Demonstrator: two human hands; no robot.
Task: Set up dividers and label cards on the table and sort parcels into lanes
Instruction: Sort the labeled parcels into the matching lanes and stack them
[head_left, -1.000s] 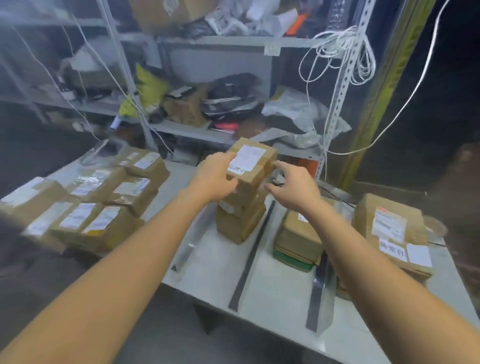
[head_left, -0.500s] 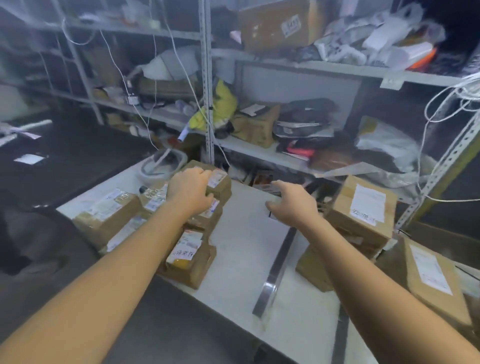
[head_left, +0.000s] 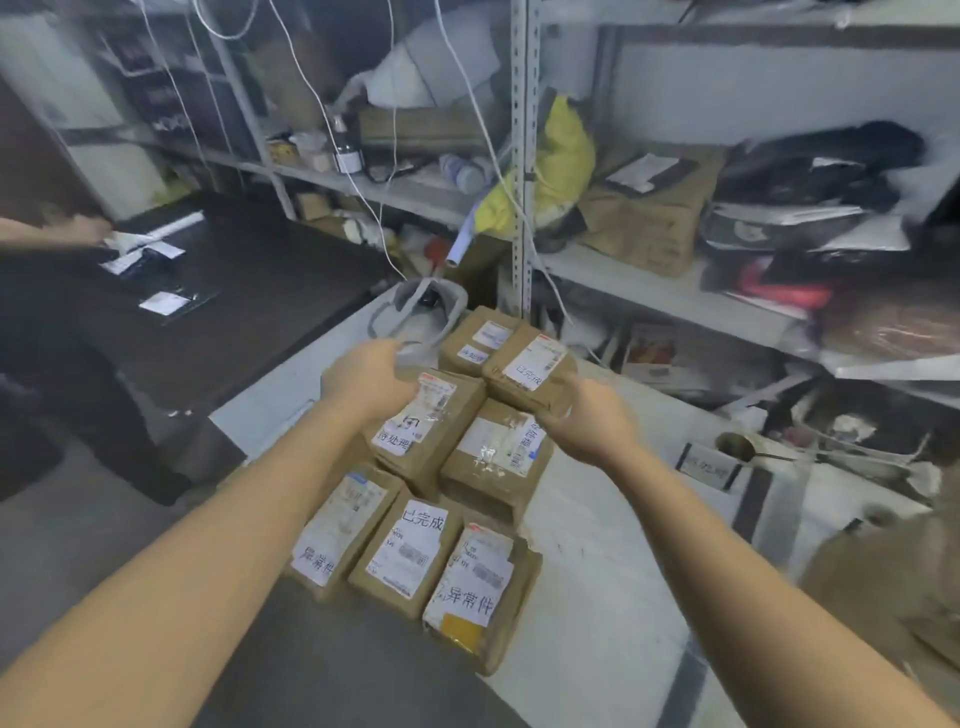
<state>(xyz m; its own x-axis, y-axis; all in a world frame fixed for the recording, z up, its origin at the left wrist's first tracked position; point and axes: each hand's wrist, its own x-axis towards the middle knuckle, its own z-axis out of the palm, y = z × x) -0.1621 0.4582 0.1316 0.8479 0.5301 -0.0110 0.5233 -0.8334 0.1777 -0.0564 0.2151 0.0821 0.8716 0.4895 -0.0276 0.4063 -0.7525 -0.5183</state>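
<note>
Several brown parcels with white labels lie in a tight group at the left end of the white table (head_left: 587, 545). My left hand (head_left: 370, 385) rests on the left edge of a middle-row parcel (head_left: 434, 423), fingers curled over it. My right hand (head_left: 589, 422) is at the near right corner of a far parcel (head_left: 530, 370), its fingers bent and hidden behind the hand. A label card (head_left: 709, 466) stands on the table to the right, beside a dark divider strip (head_left: 753, 499).
Cluttered metal shelving (head_left: 522, 156) runs along the back. A grey bag (head_left: 415, 312) sits at the table's far left corner, and another parcel (head_left: 883, 577) lies at the right edge. A second person's hand (head_left: 78, 228) works with papers on a dark table (head_left: 234, 291) to the left.
My view has swung left. Both hands left the stacked parcel in the table's middle and moved to the parcel group at the left end.
</note>
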